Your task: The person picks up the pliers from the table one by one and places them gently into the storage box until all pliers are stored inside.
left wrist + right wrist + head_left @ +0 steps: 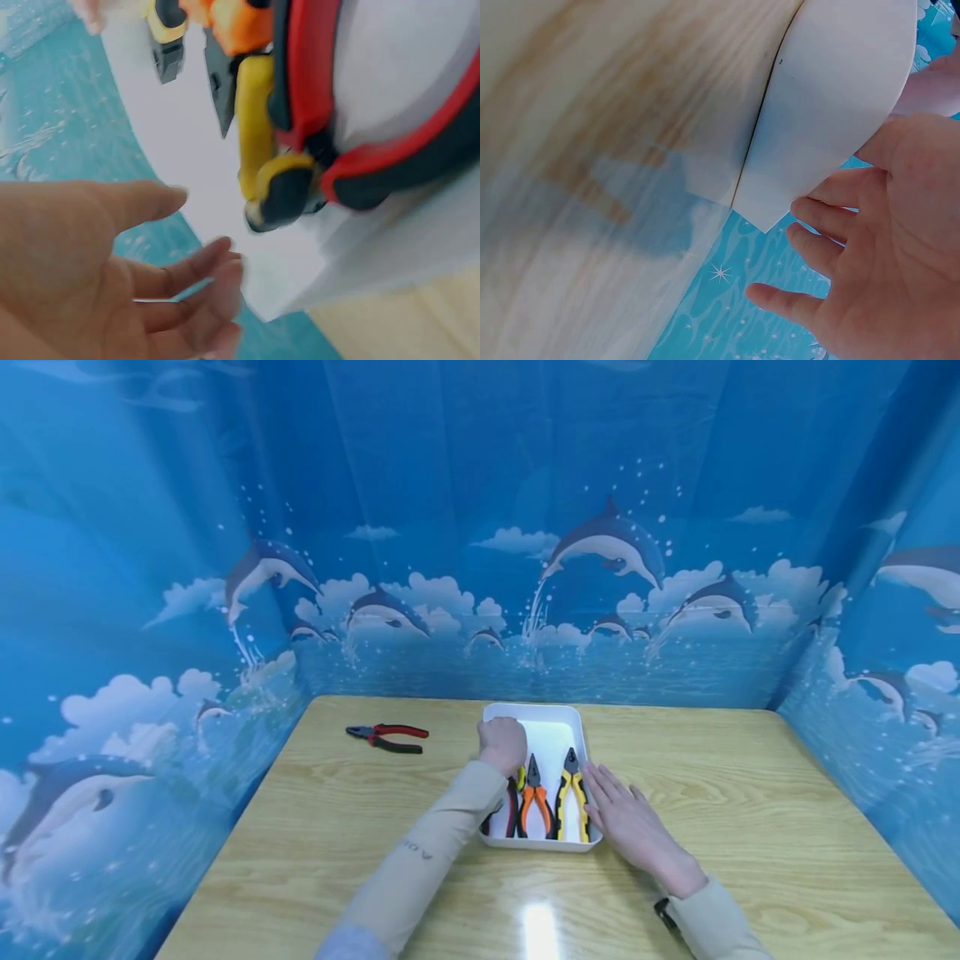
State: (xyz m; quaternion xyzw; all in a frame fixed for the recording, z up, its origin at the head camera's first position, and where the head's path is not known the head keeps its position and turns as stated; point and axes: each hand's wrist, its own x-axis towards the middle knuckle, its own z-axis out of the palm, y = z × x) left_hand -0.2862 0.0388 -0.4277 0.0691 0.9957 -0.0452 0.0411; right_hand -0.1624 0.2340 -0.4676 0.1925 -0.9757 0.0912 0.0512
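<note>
A white tray [558,720] sits mid-table and holds several pliers: a yellow-and-black pair [572,793], an orange pair [535,797] and a red-and-black pair [511,808]. My left hand [502,743] hovers over the tray's left side; in the left wrist view the left hand [202,247] has loosely curled fingers and holds nothing, close to a yellow handle [259,142] and a red-and-black handle [390,150]. My right hand [622,814] lies flat on the table against the tray's right wall. The right wrist view shows the right hand [840,247] with straight, spread fingers beside the tray [832,97].
Another red-and-black pair of pliers [386,737] lies on the wooden table [750,793] at the far left. Blue dolphin-print curtains [480,527] wall in the table at the back and both sides.
</note>
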